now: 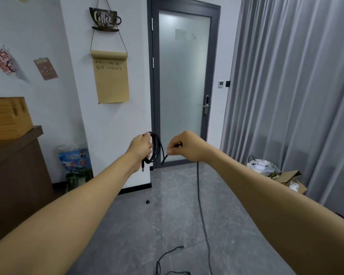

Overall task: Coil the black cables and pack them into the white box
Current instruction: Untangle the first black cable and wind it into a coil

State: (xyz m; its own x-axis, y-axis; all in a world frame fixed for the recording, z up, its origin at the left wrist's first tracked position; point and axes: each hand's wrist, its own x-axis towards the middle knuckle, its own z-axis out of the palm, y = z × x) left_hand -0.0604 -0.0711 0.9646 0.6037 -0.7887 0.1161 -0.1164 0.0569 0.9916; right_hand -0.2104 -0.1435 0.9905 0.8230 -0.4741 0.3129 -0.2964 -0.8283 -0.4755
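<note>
My left hand (140, 147) grips a bundle of black cable loops (157, 147) held up at chest height in front of the door. My right hand (184, 146) pinches the same cable just right of the loops. From the right hand the free length of cable (200, 199) hangs straight down to the floor and runs off the bottom edge. A plug end dangles below the left hand. Another black cable (167, 257) lies loose on the grey floor near the bottom. No white box is in view.
A frosted glass door (184, 80) stands straight ahead. Grey curtains (298, 86) cover the right side, with a white wicker basket (263, 167) and a cardboard box (292, 180) on the floor below them. A brown counter (14, 175) is at left. A small black object (148, 201) lies on the floor.
</note>
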